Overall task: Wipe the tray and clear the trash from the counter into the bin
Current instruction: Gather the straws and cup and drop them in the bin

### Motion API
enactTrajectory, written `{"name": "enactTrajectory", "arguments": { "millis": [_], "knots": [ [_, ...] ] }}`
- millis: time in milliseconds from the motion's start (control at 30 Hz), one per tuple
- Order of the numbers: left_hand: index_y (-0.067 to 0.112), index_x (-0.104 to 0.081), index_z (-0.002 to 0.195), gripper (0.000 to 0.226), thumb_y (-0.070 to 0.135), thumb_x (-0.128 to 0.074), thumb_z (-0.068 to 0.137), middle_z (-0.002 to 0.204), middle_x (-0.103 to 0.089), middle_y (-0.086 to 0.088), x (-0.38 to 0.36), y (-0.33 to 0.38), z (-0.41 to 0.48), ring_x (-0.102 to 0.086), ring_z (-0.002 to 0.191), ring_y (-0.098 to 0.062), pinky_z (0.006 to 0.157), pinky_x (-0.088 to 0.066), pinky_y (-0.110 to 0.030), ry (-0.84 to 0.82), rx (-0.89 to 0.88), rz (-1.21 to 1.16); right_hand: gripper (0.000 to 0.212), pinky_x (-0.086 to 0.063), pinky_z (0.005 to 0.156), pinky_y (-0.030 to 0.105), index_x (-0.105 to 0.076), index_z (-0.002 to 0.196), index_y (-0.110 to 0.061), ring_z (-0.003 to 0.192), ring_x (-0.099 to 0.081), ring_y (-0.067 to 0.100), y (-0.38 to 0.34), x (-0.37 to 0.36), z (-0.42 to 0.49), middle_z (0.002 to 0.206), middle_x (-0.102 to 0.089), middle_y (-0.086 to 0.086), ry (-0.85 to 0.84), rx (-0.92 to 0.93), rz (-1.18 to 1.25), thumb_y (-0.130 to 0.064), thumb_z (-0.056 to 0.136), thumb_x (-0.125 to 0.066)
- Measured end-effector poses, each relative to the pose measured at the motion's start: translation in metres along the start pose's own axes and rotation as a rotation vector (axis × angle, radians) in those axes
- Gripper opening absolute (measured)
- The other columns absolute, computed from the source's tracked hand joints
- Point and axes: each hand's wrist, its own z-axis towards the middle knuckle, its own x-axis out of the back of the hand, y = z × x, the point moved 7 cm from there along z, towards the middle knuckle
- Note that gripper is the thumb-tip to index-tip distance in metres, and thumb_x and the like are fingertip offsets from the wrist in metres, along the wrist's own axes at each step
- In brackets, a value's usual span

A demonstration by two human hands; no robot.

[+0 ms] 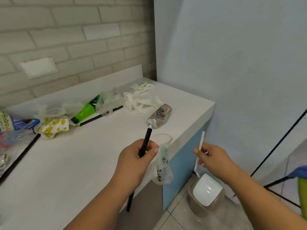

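Left hand (138, 157) gripping upright black straw (146, 141), right hand (211, 157) pinching near-vertical white straw (200, 151)

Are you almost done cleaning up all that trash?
Not nearly. Nothing looks finished yet. In hand: the left hand holds a black straw and a clear cup, the right hand pinches a white straw above the bin. Left on the counter: the can, green bottle, crumpled napkins and smiley wrapper.

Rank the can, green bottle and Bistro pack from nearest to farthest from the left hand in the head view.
1. The can, on its side just beyond the left hand, near the right edge of the counter.
2. The green bottle, farther back and left, also lying down.
3. The Bistro pack, at the far left.
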Motion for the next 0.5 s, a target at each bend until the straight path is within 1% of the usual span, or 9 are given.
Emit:
{"name": "enactTrajectory", "arguments": {
  "millis": [33,100,133,200,267,333,400,467,500],
  "knots": [
    [0.027,-0.068,0.079,0.008,0.021,-0.067,0.084,0.068,-0.063,0.016,-0.011,-0.003,0.007,-0.055,0.066,0.005,0.06,-0.042,-0.006,-0.042,-0.001,0.003,0.014,-0.054,0.081,0.04,-0.063,0.092,-0.017,0.075,-0.066,0.017,0.012,0.003,0.002,0.079,-0.066,0.004,0.009,-0.027,-0.007,-0.027,0.095,-0.053],
    [0.027,-0.068,0.079,0.007,0.022,-0.067,0.084,0.071,-0.065,0.016,-0.034,-0.009,0.02,-0.057,0.068,0.004,0.062,-0.042,-0.006,-0.131,0.0,0.012,0.01,-0.054,0.079,0.036,-0.06,0.092,-0.021,0.077,-0.066,0.017,0.036,0.008,0.005,0.084,-0.065,0.001,0.022,-0.09,-0.017,-0.022,0.095,-0.051],
    [0.028,-0.068,0.08,0.007,0.022,-0.067,0.084,0.076,-0.067,0.012,-0.045,-0.012,0.027,-0.058,0.07,0.001,0.064,-0.043,-0.008,-0.17,0.005,0.017,0.011,-0.053,0.078,0.033,-0.06,0.092,-0.022,0.077,-0.066,0.016,0.048,0.011,0.007,0.086,-0.064,-0.001,0.028,-0.123,-0.027,-0.018,0.095,-0.05],
    [0.029,-0.068,0.08,0.008,0.022,-0.067,0.084,0.082,-0.069,0.004,-0.07,-0.023,0.039,-0.06,0.071,-0.003,0.063,-0.044,-0.007,-0.237,0.008,0.041,0.012,-0.052,0.075,0.029,-0.059,0.091,-0.02,0.075,-0.066,0.014,0.071,0.016,0.009,0.085,-0.065,-0.001,0.04,-0.187,-0.037,-0.014,0.095,-0.049],
    [0.032,-0.067,0.079,0.01,0.023,-0.066,0.084,0.081,-0.069,0.007,-0.095,-0.037,0.049,-0.06,0.072,0.0,0.063,-0.044,-0.006,-0.29,-0.007,0.097,0.013,-0.052,0.073,0.028,-0.06,0.089,-0.018,0.071,-0.067,0.011,0.096,0.016,0.01,0.082,-0.067,0.001,0.045,-0.24,-0.039,-0.013,0.094,-0.049],
    [0.033,-0.065,0.079,0.01,0.025,-0.065,0.085,0.08,-0.068,0.01,-0.121,-0.053,0.054,-0.061,0.076,0.0,0.066,-0.045,-0.012,-0.353,-0.007,0.154,0.013,-0.05,0.07,0.024,-0.06,0.089,-0.017,0.071,-0.066,0.008,0.123,0.01,0.01,0.08,-0.069,0.001,0.038,-0.287,-0.043,-0.015,0.094,-0.049],
    [0.033,-0.063,0.08,0.008,0.027,-0.064,0.086,0.081,-0.067,0.011,-0.144,-0.071,0.056,-0.061,0.079,-0.001,0.066,-0.044,-0.014,-0.407,0.004,0.207,0.014,-0.052,0.074,0.026,-0.061,0.091,-0.015,0.074,-0.066,0.01,0.153,0.001,0.013,0.08,-0.07,0.001,0.028,-0.339,-0.041,-0.02,0.095,-0.049],
    [0.033,-0.062,0.08,0.009,0.026,-0.065,0.086,0.082,-0.067,0.01,-0.168,-0.09,0.059,-0.062,0.081,-0.002,0.069,-0.046,-0.018,-0.438,0.021,0.227,0.015,-0.054,0.079,0.033,-0.061,0.09,-0.017,0.077,-0.067,0.013,0.185,-0.006,0.018,0.079,-0.07,0.0,0.031,-0.381,-0.018,-0.023,0.096,-0.048],
    [0.033,-0.062,0.081,0.01,0.025,-0.065,0.085,0.084,-0.067,0.008,-0.181,-0.101,0.06,-0.062,0.082,-0.004,0.072,-0.048,-0.019,-0.451,0.032,0.231,0.015,-0.054,0.08,0.033,-0.061,0.089,-0.018,0.077,-0.067,0.013,0.201,-0.009,0.021,0.079,-0.07,0.0,0.034,-0.396,-0.015,-0.024,0.096,-0.048]
  ]
}}
